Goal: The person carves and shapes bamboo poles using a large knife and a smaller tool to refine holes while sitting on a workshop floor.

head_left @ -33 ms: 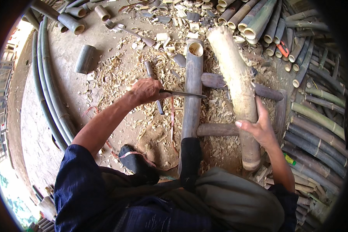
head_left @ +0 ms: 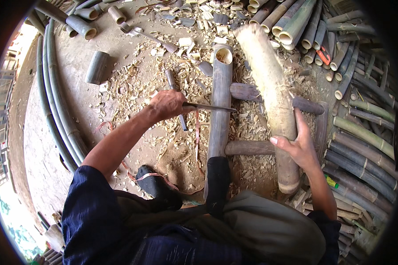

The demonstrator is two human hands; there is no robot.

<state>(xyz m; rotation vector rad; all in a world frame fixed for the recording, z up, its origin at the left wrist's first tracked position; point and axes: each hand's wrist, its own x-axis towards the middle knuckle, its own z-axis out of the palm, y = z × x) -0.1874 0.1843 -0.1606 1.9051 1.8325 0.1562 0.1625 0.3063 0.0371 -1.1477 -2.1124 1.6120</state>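
Observation:
My left hand (head_left: 167, 104) is closed around the handle of a knife (head_left: 210, 107). The blade points right and lies across or just above an upright-running bamboo pole (head_left: 220, 90) of a low frame. In my right hand (head_left: 298, 143) is a thick, curved piece of bamboo (head_left: 269, 84), gripped near its lower half, with the thumb on top. Its upper part is pale and shaved, its lower end brown and smooth. It slants over the frame's crosspieces (head_left: 247, 148). Below my left hand, a dark-handled tool (head_left: 170, 80) lies among the shavings.
Pale shavings (head_left: 132, 79) cover the ground. Stacked bamboo poles (head_left: 362, 132) fill the right side, with a red-handled tool (head_left: 323, 54) among them. Long bent poles (head_left: 57, 88) and a short bamboo tube (head_left: 97, 67) are at left. A pink strap (head_left: 197, 141) loops near my feet.
The bamboo piece has turned slightly in my right hand, its upper end shifting a little up and left, its lower end slightly right. My left hand and the knife have barely moved.

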